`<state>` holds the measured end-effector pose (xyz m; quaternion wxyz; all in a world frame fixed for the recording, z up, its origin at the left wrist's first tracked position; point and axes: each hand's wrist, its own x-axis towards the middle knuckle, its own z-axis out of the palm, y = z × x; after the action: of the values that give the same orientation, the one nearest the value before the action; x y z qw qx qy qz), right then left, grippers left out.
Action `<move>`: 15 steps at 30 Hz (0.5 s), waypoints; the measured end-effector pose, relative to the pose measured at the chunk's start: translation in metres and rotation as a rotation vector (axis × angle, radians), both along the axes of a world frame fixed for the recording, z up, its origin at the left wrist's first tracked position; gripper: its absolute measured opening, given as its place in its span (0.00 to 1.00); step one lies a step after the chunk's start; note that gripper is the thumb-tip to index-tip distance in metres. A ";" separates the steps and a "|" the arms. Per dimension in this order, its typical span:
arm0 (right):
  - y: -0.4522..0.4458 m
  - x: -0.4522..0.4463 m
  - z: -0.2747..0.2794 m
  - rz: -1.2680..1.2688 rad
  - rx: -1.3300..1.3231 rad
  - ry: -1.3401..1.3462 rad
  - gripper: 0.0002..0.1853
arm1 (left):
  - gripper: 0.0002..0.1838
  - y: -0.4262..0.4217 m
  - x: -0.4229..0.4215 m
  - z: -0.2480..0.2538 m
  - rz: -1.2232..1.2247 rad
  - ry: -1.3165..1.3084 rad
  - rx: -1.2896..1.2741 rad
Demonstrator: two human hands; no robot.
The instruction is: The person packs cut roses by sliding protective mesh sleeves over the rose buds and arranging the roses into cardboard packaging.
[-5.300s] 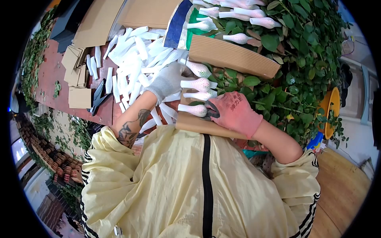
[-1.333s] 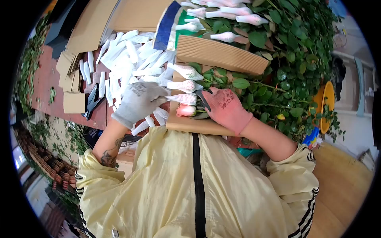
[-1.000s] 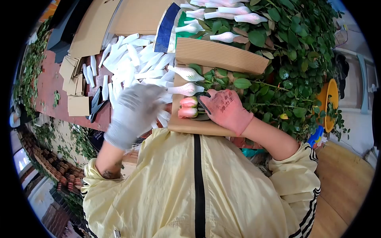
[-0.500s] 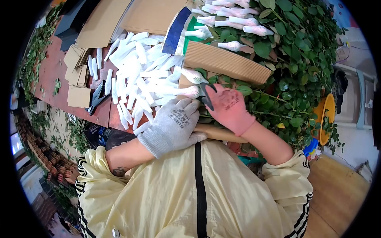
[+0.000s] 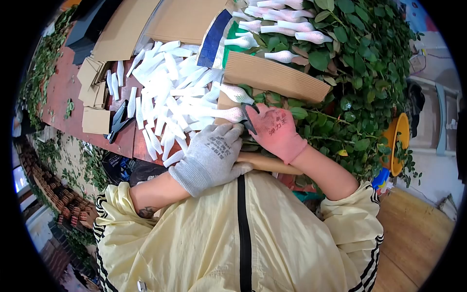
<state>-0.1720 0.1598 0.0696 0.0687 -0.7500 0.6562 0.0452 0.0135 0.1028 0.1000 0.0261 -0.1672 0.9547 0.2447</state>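
My left hand (image 5: 211, 153), in a grey glove, lies over the near edge of a cardboard sheet, its thumb along the front fold (image 5: 270, 163). The fingers are stretched out, their tips just below a rose bud in a white foam net (image 5: 229, 114). My right hand (image 5: 276, 132), in a pink glove with black fingertips, is closed at the base of this bud, where the leafy stem begins; the exact grip is partly hidden. Another netted rose bud (image 5: 236, 93) lies just beyond. A strip of corrugated cardboard (image 5: 275, 75) crosses the stems behind.
A heap of white foam net sleeves (image 5: 168, 97) covers the red table (image 5: 61, 95) at left. Small cardboard pieces (image 5: 96, 120) and a black stapler-like tool (image 5: 118, 124) lie beside it. Netted roses (image 5: 284, 29) with leafy stems (image 5: 369, 73) fill the far right. A yellow basin (image 5: 401, 143) stands right.
My right hand has shifted slightly left and down, and its black fingertips have turned against the base of the lower bud. My left hand stays almost in place.
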 end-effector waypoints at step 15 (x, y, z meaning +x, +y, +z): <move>0.009 -0.003 -0.016 0.051 -0.059 0.115 0.21 | 0.31 0.001 0.001 0.000 0.018 -0.042 -0.034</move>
<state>-0.1748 0.1690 0.0537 0.0074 -0.7645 0.6407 0.0704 0.0140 0.1043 0.0997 0.0409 -0.1811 0.9565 0.2251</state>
